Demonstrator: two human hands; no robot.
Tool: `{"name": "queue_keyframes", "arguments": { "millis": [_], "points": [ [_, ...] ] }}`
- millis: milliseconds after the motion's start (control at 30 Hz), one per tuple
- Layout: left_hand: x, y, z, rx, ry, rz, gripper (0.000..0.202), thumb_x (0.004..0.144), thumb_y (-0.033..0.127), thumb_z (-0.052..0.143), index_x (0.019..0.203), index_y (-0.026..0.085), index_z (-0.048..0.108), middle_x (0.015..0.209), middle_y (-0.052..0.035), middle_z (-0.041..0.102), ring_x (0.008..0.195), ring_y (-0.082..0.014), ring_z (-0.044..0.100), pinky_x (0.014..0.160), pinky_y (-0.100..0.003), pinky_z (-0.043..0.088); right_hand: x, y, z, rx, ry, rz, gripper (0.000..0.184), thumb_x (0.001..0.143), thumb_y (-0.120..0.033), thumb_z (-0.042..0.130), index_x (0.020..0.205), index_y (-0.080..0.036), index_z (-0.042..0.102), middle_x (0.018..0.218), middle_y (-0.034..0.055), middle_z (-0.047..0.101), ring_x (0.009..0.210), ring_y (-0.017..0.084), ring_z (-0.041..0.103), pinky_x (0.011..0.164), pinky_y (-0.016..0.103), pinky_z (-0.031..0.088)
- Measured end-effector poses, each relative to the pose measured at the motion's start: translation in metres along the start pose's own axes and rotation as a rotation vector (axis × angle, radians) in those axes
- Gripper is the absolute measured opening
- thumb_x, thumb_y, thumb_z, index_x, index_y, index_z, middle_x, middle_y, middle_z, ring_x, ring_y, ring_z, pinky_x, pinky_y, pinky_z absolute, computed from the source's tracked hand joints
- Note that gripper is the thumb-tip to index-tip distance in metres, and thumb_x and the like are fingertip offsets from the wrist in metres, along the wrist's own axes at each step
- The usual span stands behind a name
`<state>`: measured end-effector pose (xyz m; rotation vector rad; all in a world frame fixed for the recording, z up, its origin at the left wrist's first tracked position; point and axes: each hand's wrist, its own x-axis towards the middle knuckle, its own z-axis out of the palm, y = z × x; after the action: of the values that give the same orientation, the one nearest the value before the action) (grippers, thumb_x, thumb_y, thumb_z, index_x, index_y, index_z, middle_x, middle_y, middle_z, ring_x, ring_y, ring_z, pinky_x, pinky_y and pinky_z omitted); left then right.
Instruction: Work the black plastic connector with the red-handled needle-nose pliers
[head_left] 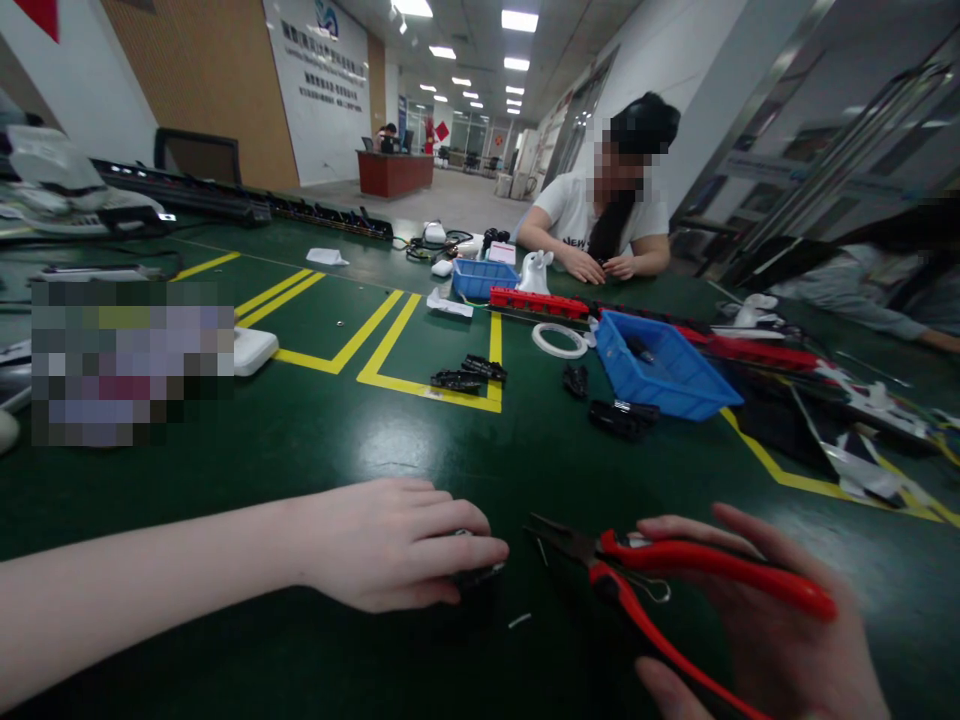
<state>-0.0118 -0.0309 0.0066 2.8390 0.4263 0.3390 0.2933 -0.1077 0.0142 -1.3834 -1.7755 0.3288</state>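
My left hand [390, 540] rests on the green table [300, 440], fingers curled over a small black part [476, 575] that is mostly hidden under them. My right hand [765, 630] holds red-handled pliers [660, 580] at the lower right. The jaws are slightly apart and point left toward the black part, a short gap away. A tiny white scrap [519, 620] lies on the table between the hands.
Black parts [469, 373] lie inside yellow floor-tape lines. A blue bin [664, 365], a white tape ring [559, 340], a red strip [538, 302] and another blue bin [484, 277] stand further back. A person sits across the table; another arm is at the right.
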Motion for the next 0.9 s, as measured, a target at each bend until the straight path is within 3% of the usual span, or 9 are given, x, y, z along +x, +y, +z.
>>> {"name": "queue_keyframes", "arguments": {
  "millis": [167, 300, 467, 667, 800, 900],
  "points": [
    [-0.002, 0.001, 0.000, -0.062, 0.031, -0.038, 0.049, 0.098, 0.034, 0.058, 0.143, 0.018, 0.045, 0.137, -0.0140, 0.058, 0.113, -0.0251, 0.065, 0.091, -0.034, 0.056, 0.002, 0.005, 0.011, 0.087, 0.003, 0.021, 0.086, 0.074, -0.044, 0.080, 0.146, -0.035, 0.034, 0.125, 0.0092, 0.064, 0.106, 0.033, 0.070, 0.089, 0.047, 0.062],
    [-0.001, 0.000, 0.001, -0.159, 0.070, -0.114, 0.074, 0.090, 0.051, 0.067, 0.148, 0.015, 0.038, 0.146, -0.0175, 0.050, 0.124, -0.0312, 0.058, 0.098, -0.041, 0.054, 0.001, -0.003, 0.016, 0.154, 0.010, 0.125, 0.079, 0.076, -0.046, 0.078, 0.144, -0.034, 0.039, 0.127, 0.0076, 0.064, 0.107, 0.030, 0.069, 0.094, 0.048, 0.059],
    [-0.003, 0.013, 0.008, -0.208, 0.099, -0.325, 0.091, 0.079, 0.053, 0.078, 0.151, 0.017, 0.037, 0.149, -0.0172, 0.047, 0.129, -0.0329, 0.054, 0.105, -0.046, 0.049, 0.001, -0.015, 0.019, 0.236, -0.011, 0.221, 0.066, 0.081, -0.048, 0.074, 0.138, -0.031, 0.046, 0.126, 0.0096, 0.066, 0.107, 0.029, 0.069, 0.096, 0.049, 0.057],
    [-0.003, 0.024, 0.012, -0.193, 0.110, -0.405, 0.093, 0.075, 0.055, 0.080, 0.149, 0.016, 0.041, 0.142, -0.0169, 0.053, 0.124, -0.0339, 0.055, 0.103, -0.050, 0.049, 0.001, -0.017, 0.020, 0.233, -0.042, 0.154, 0.054, 0.076, -0.046, 0.079, 0.122, -0.028, 0.055, 0.122, 0.0107, 0.069, 0.103, 0.030, 0.071, 0.094, 0.047, 0.059],
    [-0.003, 0.025, 0.012, -0.236, 0.117, -0.427, 0.086, 0.079, 0.049, 0.079, 0.149, 0.016, 0.042, 0.137, -0.0152, 0.056, 0.121, -0.0317, 0.056, 0.102, -0.049, 0.050, 0.000, -0.018, 0.020, 0.258, -0.063, 0.152, 0.053, 0.078, -0.044, 0.077, 0.122, -0.028, 0.053, 0.123, 0.0105, 0.070, 0.104, 0.029, 0.071, 0.091, 0.043, 0.061],
    [-0.007, 0.027, 0.013, -0.309, 0.167, -0.452, 0.084, 0.078, 0.044, 0.080, 0.149, 0.018, 0.042, 0.136, -0.0139, 0.056, 0.121, -0.0305, 0.056, 0.104, -0.048, 0.049, 0.001, -0.010, 0.016, 0.198, -0.084, 0.074, 0.052, 0.080, -0.043, 0.075, 0.125, -0.030, 0.051, 0.121, 0.0100, 0.071, 0.102, 0.030, 0.073, 0.087, 0.042, 0.063]
  ]
}}
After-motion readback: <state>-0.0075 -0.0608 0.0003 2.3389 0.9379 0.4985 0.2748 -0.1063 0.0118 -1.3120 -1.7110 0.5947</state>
